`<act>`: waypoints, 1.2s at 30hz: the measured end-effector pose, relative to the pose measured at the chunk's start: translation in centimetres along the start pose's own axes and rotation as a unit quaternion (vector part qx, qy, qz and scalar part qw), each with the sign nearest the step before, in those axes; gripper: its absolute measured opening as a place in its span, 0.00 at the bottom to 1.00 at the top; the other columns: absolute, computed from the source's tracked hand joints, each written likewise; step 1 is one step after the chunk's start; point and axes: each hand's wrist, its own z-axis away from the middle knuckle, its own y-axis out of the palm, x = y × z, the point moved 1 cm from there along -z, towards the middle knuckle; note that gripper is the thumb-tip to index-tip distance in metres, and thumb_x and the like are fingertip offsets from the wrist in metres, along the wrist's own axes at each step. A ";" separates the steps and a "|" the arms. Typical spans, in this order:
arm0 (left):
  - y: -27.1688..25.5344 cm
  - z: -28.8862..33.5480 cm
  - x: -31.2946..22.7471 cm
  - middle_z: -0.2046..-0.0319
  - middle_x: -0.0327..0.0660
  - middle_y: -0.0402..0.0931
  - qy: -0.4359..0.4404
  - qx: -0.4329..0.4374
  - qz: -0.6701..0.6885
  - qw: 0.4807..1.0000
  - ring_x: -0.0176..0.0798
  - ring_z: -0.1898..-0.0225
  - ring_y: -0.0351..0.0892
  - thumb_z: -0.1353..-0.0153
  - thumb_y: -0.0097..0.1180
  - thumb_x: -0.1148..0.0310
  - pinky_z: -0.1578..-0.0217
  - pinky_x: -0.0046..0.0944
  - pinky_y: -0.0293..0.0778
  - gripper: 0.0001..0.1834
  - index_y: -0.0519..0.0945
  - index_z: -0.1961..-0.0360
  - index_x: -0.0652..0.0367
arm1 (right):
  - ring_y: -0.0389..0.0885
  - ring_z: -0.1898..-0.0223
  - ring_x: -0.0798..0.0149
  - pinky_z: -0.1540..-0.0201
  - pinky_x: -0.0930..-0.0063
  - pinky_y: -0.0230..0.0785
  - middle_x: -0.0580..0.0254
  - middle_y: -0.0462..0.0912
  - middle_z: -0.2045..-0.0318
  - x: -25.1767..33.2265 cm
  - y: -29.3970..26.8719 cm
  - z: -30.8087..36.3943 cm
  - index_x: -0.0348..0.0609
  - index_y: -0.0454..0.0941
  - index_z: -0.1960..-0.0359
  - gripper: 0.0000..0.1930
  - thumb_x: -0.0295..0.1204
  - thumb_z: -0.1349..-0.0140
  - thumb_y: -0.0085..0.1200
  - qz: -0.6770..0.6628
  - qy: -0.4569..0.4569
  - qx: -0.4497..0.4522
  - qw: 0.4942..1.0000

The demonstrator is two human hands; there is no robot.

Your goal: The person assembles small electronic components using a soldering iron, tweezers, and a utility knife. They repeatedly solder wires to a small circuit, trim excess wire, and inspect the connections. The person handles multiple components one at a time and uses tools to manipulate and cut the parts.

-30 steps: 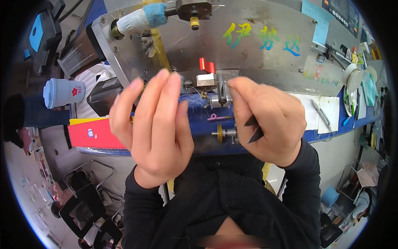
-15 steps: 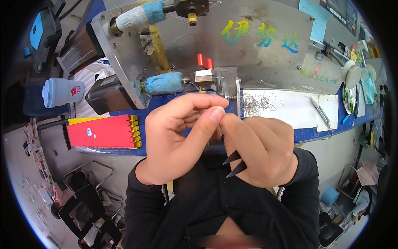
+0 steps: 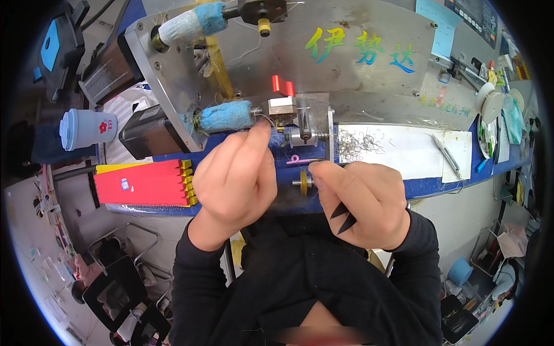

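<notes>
My left hand (image 3: 235, 177) is closed, its fingertips reaching up to the metal clamp head with a red lever (image 3: 283, 86) and the spindle wrapped in blue fibre (image 3: 226, 116). A fine thread shows near those fingertips; whether they grip it is unclear. My right hand (image 3: 366, 202) is closed too, with the two dark pointed tips of tweezers (image 3: 341, 218) sticking out of the palm side. Its thumb and index finger pinch together beside a small yellow wheel (image 3: 303, 182) on a metal shaft. A pink looped piece (image 3: 295, 160) lies just beyond.
White paper (image 3: 404, 153) holds a heap of small dark curled wires (image 3: 360, 143) and a grey-handled tool (image 3: 446, 154). Red and yellow stacked holders (image 3: 144, 183) and a blue lidded cup (image 3: 88, 129) stand at left. A second wrapped spindle (image 3: 193, 23) sits above.
My hands have parted. The left has moved left to the clamp head and blue-wrapped spindle. The right stays near its place, and the yellow wheel and pink piece now show between them.
</notes>
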 end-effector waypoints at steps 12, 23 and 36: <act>-0.2 1.0 -1.8 0.75 0.47 0.80 0.050 0.052 -0.055 0.996 0.42 0.82 0.78 0.51 0.61 0.86 0.79 0.35 0.73 0.16 0.80 0.58 0.70 | 0.75 0.82 0.65 0.82 0.72 0.63 0.66 0.74 0.80 0.0 -0.3 1.5 0.31 0.80 0.57 0.27 0.17 0.68 0.59 -0.007 0.006 -0.018 1.000; -1.9 -3.6 -2.1 0.67 0.47 0.80 0.003 -0.071 -0.119 0.990 0.46 0.71 0.79 0.48 0.68 0.81 0.70 0.39 0.74 0.15 0.80 0.58 0.67 | 0.71 0.83 0.64 0.83 0.72 0.60 0.65 0.70 0.80 0.6 -0.5 0.7 0.34 0.79 0.55 0.25 0.21 0.62 0.61 -0.031 -0.032 -0.040 0.998; -2.5 -9.8 0.7 0.60 0.41 0.81 0.072 -0.037 -0.310 0.947 0.48 0.51 0.75 0.51 0.69 0.79 0.45 0.42 0.65 0.19 0.82 0.55 0.60 | 0.73 0.79 0.62 0.74 0.74 0.68 0.63 0.73 0.78 -1.2 -2.1 -3.0 0.41 0.81 0.49 0.21 0.19 0.48 0.64 -0.074 0.061 -0.057 0.994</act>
